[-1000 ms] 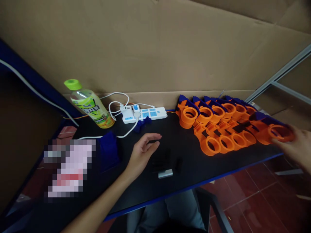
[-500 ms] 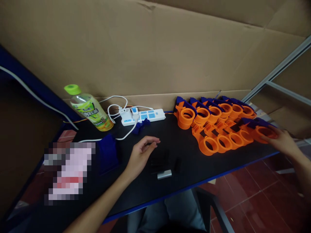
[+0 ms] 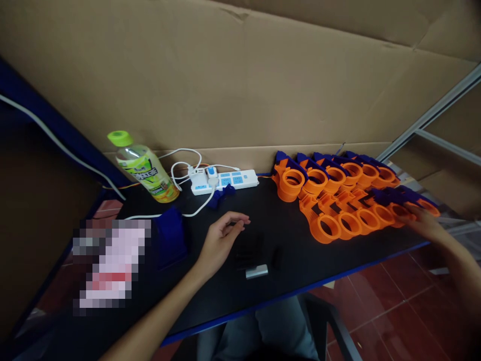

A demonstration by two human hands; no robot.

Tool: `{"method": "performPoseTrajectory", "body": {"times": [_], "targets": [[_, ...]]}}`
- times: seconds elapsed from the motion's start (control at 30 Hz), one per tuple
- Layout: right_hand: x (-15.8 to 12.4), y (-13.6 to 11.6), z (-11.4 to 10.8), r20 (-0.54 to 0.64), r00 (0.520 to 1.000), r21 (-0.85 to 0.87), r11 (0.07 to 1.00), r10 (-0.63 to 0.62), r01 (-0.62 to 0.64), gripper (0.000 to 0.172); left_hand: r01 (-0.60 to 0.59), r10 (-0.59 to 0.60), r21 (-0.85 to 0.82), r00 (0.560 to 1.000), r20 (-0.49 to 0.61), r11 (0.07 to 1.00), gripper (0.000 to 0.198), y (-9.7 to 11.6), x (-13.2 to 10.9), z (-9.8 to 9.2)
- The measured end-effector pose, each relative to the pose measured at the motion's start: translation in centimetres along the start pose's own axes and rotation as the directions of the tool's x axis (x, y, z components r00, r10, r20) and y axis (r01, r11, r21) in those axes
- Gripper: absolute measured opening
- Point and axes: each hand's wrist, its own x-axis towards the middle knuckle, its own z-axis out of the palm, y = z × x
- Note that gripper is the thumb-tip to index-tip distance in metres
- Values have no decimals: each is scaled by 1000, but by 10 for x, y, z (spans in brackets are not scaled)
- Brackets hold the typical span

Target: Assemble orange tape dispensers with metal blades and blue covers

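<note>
Orange parts [image 3: 340,198]: two rows at the table's right end, blue pieces on top; exact count unclear.
Right hand [image 3: 424,225]: fingers spread loosely on the endmost part, gripping nothing.
Left hand [image 3: 220,240]: half curled, empty, resting mid-table.
Bottle [image 3: 145,168]: one, leaning, green cap, yellow drink inside.
Power strip [image 3: 223,179]: one.
Table [image 3: 285,250]: black, blue-edged; cardboard wall, red floor tiles.

Not much to read here tbh. The bottle [image 3: 145,168] has a green and yellow label with big slanted lettering, but it's too blurry to make out. The power strip [image 3: 224,179] only shows blue socket faces, no legible print.
</note>
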Motion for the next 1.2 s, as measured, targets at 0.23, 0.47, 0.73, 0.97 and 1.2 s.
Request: {"method": "performPoseTrajectory", "body": {"times": [0.23, 0.47, 0.73, 0.97, 1.2], "targets": [[0, 2, 7, 173, 979, -91, 987, -113, 130, 41, 2, -2, 46, 1000, 16, 999, 20, -1, 0, 0], [9, -12, 30, 297, 930, -105, 961, -216, 256, 30, 3, -3, 42, 1000, 0, 999, 20, -6, 2, -3], [13, -4, -11, 217, 904, 13, 927, -369, 376, 22, 10, -10, 44, 1000, 2, 999, 21, -4, 2, -4], [-18, -67, -60, -139, 921, 143, 913, -364, 383, 23, 11, -6, -74, 997, 72, 997, 23, 5, -3, -1], [-114, -249, -65, -22, 874, 650, 657, -485, 381, 17, 38, 57, -203, 895, 443, 978, 58, 4, -10, 1]]}}
